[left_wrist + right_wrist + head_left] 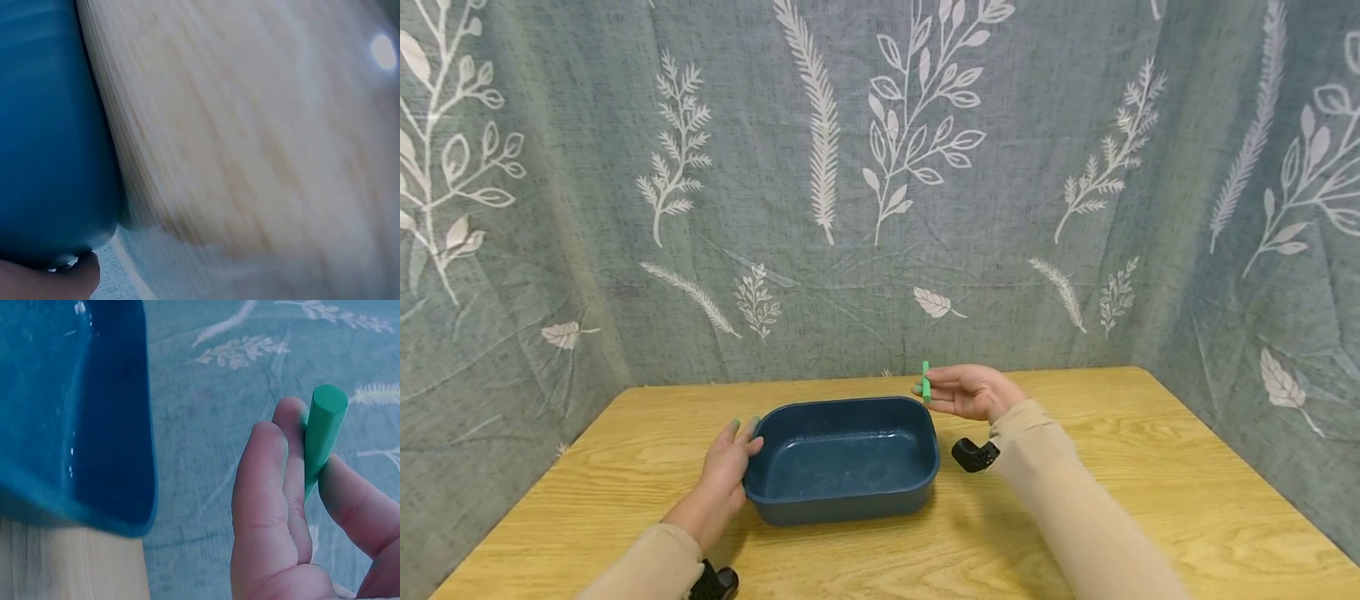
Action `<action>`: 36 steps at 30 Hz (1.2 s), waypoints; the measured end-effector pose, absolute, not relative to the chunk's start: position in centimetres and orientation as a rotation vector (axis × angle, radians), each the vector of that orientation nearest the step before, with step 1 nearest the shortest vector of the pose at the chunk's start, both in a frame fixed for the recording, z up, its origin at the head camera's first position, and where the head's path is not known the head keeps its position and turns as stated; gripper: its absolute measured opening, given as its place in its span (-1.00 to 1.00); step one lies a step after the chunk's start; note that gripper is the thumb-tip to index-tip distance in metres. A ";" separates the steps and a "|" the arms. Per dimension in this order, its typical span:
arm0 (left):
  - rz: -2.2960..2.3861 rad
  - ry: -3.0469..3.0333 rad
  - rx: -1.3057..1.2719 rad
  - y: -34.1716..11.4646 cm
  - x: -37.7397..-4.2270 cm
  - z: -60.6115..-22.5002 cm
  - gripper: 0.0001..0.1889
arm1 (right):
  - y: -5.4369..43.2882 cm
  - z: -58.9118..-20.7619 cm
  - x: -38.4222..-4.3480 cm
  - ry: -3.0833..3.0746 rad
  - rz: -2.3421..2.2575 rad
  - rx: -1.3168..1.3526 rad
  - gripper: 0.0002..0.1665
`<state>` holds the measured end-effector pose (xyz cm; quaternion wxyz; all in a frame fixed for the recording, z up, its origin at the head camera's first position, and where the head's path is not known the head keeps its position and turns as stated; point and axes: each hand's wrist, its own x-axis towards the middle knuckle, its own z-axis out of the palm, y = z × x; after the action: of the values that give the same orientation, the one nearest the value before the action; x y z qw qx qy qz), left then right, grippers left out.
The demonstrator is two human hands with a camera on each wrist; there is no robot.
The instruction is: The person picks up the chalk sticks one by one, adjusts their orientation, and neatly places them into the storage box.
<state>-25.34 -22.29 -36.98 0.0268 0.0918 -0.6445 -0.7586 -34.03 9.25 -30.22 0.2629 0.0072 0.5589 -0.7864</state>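
A deep blue rectangular basin (pixel 842 467) with rounded corners stands on the wooden table. At its left end my left hand (pixel 724 467) holds the wall, with the thumb at the rim. The left wrist view shows the basin's outer side (pixel 50 137) and one digit (pixel 75 278) bent against its edge. My right hand (pixel 973 392) is raised just beyond the basin's back right corner. Between its thumb and fingers it pinches a slim green chalk stick (pixel 324 428), roughly upright, apart from the basin. No objects show inside the basin.
The wooden table (pixel 1075 517) reaches back to a grey-green curtain (pixel 820 300) with white leaf prints, which also hangs along both sides. A black wrist camera (pixel 976 455) sits under the right sleeve, another (pixel 715 581) by the left.
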 end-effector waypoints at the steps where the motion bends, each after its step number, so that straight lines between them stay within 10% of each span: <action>1: -2.341 -1.995 0.280 -22.3 -25.3 -37.0 -0.26 | 9.0 -30.3 -34.0 1.508 -2.128 0.022 -0.45; 36: -2.317 -2.016 0.256 -22.3 -25.4 -37.2 -0.25 | 0.7 -30.8 -34.5 1.588 -1.860 -0.032 -0.49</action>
<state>-25.38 -22.32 -37.22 0.0300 0.0832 -0.6539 -0.7514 -34.52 0.75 -30.78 0.3409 -0.0121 0.6103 -0.7150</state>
